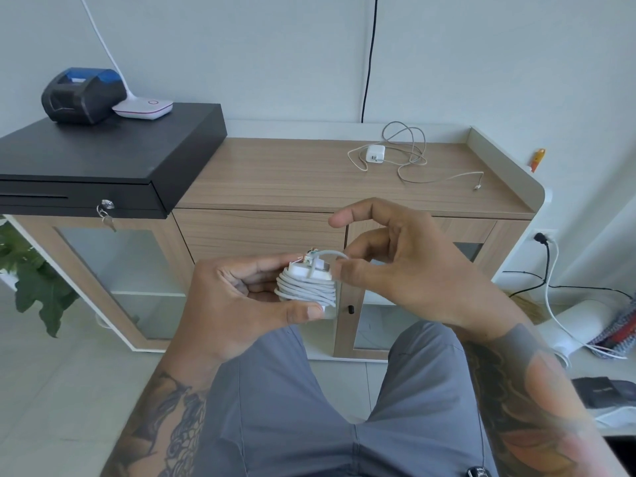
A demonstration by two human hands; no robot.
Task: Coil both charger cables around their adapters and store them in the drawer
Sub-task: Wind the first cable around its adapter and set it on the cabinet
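Observation:
My left hand [237, 297] grips a white adapter [308, 285] with its cable wound round it in several turns. My right hand [395, 263] pinches the last free loop of that cable [332, 253] just above the adapter's top. A second white adapter [375, 153] lies on the wooden cabinet top [275, 177], its grey cable [413, 156] spread loose around it. The closed drawer front [254, 232] sits below the cabinet top, behind my hands.
A black cash drawer [103, 160] with a key sits on the cabinet's left, carrying a dark printer [82, 94] and a white lamp base [144, 108]. A plant [31, 270] stands at the left. Cables and a wall socket [543, 239] are at the right.

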